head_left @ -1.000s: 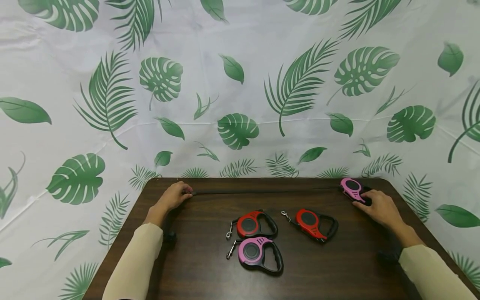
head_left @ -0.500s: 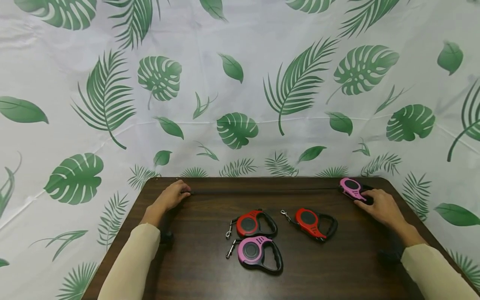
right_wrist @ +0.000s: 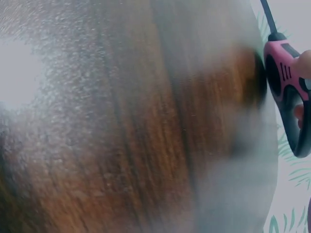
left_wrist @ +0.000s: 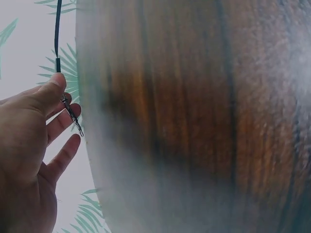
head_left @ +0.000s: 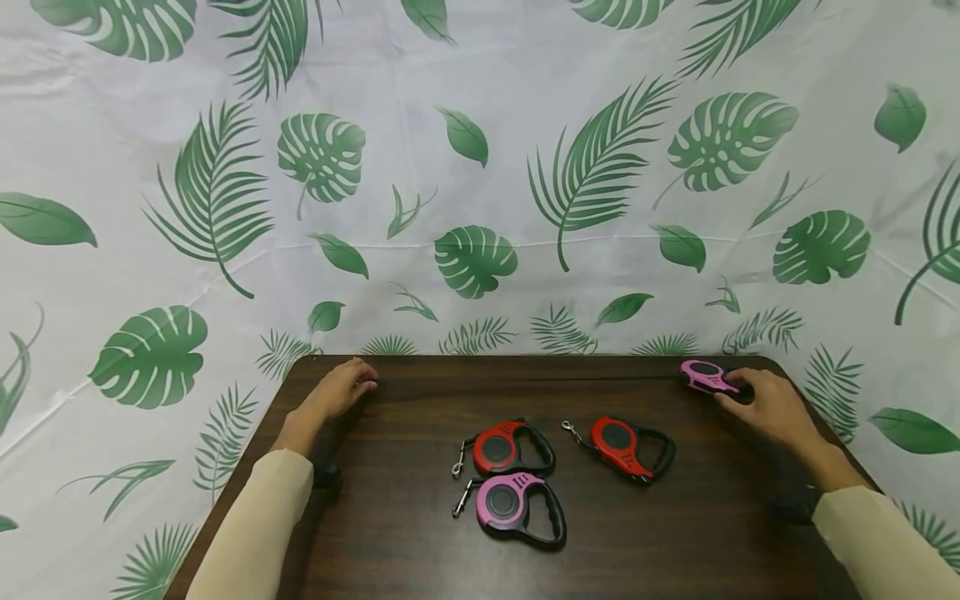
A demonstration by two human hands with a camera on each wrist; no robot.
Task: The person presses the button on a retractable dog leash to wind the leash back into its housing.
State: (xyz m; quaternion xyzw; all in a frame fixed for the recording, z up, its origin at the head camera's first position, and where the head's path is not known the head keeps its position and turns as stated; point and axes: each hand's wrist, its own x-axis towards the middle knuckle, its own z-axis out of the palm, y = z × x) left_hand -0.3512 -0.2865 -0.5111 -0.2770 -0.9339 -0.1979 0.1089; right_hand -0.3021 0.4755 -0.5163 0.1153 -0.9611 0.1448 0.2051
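Observation:
In the head view my left hand [head_left: 337, 393] is at the far left of the table. Its thumb and fingers pinch the metal clip [left_wrist: 71, 111] on the end of a black leash cord [left_wrist: 57, 29], seen close up in the left wrist view. That cord [head_left: 600, 379] stretches across the back of the table to a pink and black retractable dog leash [head_left: 705, 375] at the far right. My right hand [head_left: 772, 408] grips this leash by its black handle loop [right_wrist: 294, 141], with the thumb on the pink casing [right_wrist: 279, 53] in the right wrist view.
A red retractable leash [head_left: 495, 450] and a second pink one [head_left: 502, 502] lie side by side mid-table. Another red leash [head_left: 617, 437] lies to their right. Behind the brown wooden table [head_left: 420, 550] hangs a white leaf-print cloth [head_left: 405, 317].
Both hands have shifted slightly outward, left hand to the left and right hand to the right. The held pink leash has tilted. The leashes on the table have not moved.

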